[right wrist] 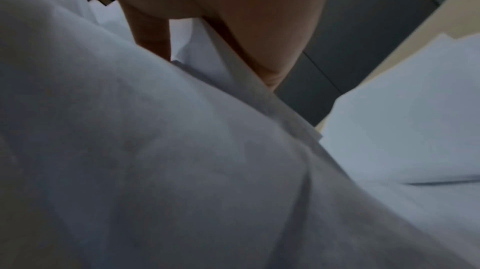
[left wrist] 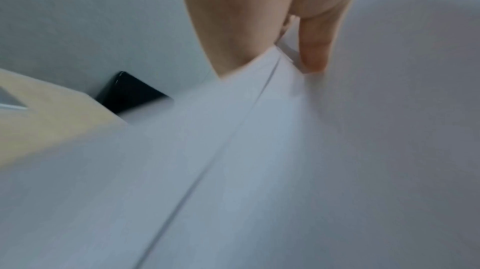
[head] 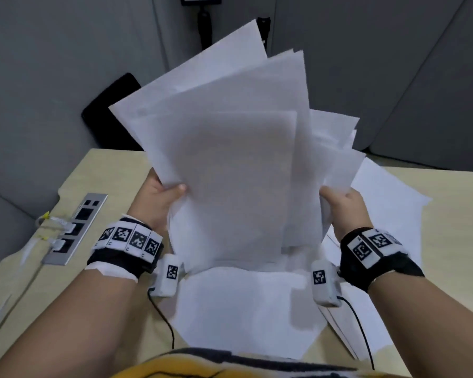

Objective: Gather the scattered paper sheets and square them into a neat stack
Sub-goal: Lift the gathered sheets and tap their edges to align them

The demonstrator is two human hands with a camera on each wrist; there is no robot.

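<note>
both hands (head: 159, 197) grip fanned sheets (head: 230, 159)

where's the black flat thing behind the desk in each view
Head: the black flat thing is upper left, leaning on the grey wall past the desk's far edge, partly behind the held sheets.
Left wrist: it is at middle left, between the desk corner and the sheets.
Right wrist: not in it.
Shared landmark: the pale wooden desk.
</note>
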